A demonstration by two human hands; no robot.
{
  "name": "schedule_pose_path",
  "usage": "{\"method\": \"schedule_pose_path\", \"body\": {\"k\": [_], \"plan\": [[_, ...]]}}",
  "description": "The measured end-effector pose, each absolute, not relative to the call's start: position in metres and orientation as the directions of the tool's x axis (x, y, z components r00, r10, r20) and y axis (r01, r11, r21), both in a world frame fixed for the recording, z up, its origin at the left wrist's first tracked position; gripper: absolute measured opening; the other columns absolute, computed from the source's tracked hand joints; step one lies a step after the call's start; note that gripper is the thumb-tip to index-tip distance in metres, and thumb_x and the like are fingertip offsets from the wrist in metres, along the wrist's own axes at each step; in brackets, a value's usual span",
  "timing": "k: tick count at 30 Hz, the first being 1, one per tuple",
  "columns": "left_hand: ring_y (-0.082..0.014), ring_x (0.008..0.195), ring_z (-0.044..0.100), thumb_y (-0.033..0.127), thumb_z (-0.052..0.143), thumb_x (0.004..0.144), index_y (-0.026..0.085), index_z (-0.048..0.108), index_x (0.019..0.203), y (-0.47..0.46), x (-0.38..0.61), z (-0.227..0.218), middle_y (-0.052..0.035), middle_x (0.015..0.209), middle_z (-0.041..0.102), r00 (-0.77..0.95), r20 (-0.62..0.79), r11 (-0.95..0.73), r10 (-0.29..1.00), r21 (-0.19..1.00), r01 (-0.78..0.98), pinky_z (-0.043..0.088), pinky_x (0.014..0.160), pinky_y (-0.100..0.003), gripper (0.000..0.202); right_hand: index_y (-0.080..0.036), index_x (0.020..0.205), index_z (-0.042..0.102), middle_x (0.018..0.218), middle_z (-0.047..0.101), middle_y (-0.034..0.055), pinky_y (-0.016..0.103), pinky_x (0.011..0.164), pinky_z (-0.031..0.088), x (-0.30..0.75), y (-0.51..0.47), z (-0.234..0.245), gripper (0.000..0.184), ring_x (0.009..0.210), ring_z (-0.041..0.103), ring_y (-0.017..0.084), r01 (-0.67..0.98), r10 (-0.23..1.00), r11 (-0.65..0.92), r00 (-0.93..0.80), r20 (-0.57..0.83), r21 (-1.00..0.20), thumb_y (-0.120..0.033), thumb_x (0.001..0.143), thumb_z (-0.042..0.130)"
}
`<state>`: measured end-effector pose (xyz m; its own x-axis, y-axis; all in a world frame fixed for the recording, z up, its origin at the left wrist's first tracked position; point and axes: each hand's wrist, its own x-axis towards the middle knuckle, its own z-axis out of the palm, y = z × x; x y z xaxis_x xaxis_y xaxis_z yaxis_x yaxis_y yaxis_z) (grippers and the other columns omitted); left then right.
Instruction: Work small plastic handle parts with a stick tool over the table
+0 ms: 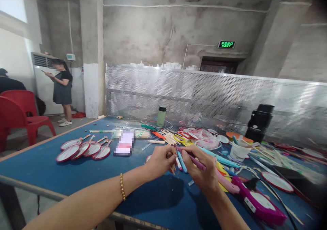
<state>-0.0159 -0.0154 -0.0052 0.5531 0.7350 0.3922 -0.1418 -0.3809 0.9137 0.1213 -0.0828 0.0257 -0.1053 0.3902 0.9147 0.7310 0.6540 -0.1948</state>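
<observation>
Left grip (161,161) pinched on a thin wooden stick (174,151), fingertips together on it; stick near upright, ends poking out above and below. Right grip (203,166) closed round a purple pen (197,162), writing-style, front end pointing at the upper part of the stick; can't tell if touching. Both grips near each other, over the tabletop (38,168). Gold bead bracelet (122,186) on the wrist behind the left grip. Between the grips: light blue marker (182,162), can't tell if held or lying.

Left of left grip and beyond: smartphone (125,143), screen lit; farther left, overlapping round red-rimmed fans (67,153) with stick handles. Straight beyond both grips: loose wooden sticks (170,136), then green tumbler (161,117), black lid, upright. Right of right grip and beyond: white cup (238,151) with sticks in it. Right of right grip, nearer: magenta device (265,206) with white panel, black cable beside it. Well beyond grips: perforated metal panel (153,83). Far left of grips: standing person (62,87), red plastic chair (12,111) nearby.
</observation>
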Motion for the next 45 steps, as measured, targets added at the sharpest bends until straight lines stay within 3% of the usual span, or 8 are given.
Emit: {"method": "schedule_pose_path", "body": {"k": [7, 12, 30, 35, 45], "plan": [[-0.0118, 0.045, 0.056, 0.022, 0.051, 0.079, 0.018, 0.049, 0.072, -0.0179, -0.0172, -0.002, 0.0032, 0.054, 0.056, 0.552, 0.397, -0.392, 0.733, 0.91, -0.134, 0.05, 0.047, -0.025, 0.008, -0.019, 0.084, 0.067, 0.07, 0.067, -0.0001, 0.022, 0.059, 0.048, 0.1209, -0.0801, 0.0245, 0.011, 0.06, 0.062, 0.011, 0.721, 0.388, 0.673, -0.156, 0.908, -0.164, -0.015, 0.085, 0.057], [-0.0115, 0.045, 0.055, 0.029, 0.054, 0.081, 0.018, 0.048, 0.072, -0.0174, -0.0166, -0.0024, 0.0035, 0.055, 0.055, 0.55, 0.399, -0.39, 0.734, 0.91, -0.139, 0.051, 0.046, -0.025, 0.014, -0.019, 0.085, 0.066, 0.073, 0.068, 0.0014, 0.024, 0.061, 0.049, 0.1224, -0.0782, 0.0224, 0.01, 0.063, 0.063, 0.013, 0.719, 0.412, 0.67, -0.152, 0.899, -0.185, -0.017, 0.086, 0.057], [-0.0115, 0.047, 0.057, 0.027, 0.053, 0.08, 0.017, 0.052, 0.074, -0.0129, -0.0159, -0.0081, 0.0024, 0.057, 0.057, 0.551, 0.398, -0.395, 0.733, 0.909, -0.131, 0.051, 0.047, -0.024, 0.011, -0.019, 0.082, 0.066, 0.071, 0.067, 0.0008, 0.024, 0.062, 0.049, 0.1222, -0.0793, 0.0222, 0.011, 0.064, 0.063, 0.013, 0.72, 0.435, 0.661, -0.138, 0.89, -0.211, -0.018, 0.087, 0.056], [-0.0122, 0.048, 0.058, 0.026, 0.053, 0.079, 0.018, 0.051, 0.074, -0.0147, -0.0167, -0.0071, 0.0014, 0.058, 0.06, 0.55, 0.38, -0.388, 0.744, 0.915, -0.108, 0.051, 0.049, -0.024, 0.01, -0.019, 0.082, 0.066, 0.07, 0.066, 0.0007, 0.024, 0.06, 0.049, 0.1236, -0.0823, 0.0233, 0.01, 0.06, 0.061, 0.013, 0.716, 0.411, 0.654, -0.066, 0.909, -0.244, -0.019, 0.086, 0.057], [-0.0125, 0.047, 0.059, 0.026, 0.051, 0.077, 0.02, 0.049, 0.073, -0.0172, -0.0149, -0.0101, 0.0022, 0.058, 0.061, 0.559, 0.359, -0.4, 0.747, 0.915, -0.053, 0.049, 0.047, -0.023, 0.008, -0.02, 0.093, 0.069, 0.087, 0.071, 0.0056, 0.029, 0.076, 0.053, 0.1263, -0.0761, 0.0214, 0.017, 0.08, 0.067, 0.017, 0.71, 0.367, 0.66, -0.016, 0.93, -0.248, -0.017, 0.088, 0.054]]}}
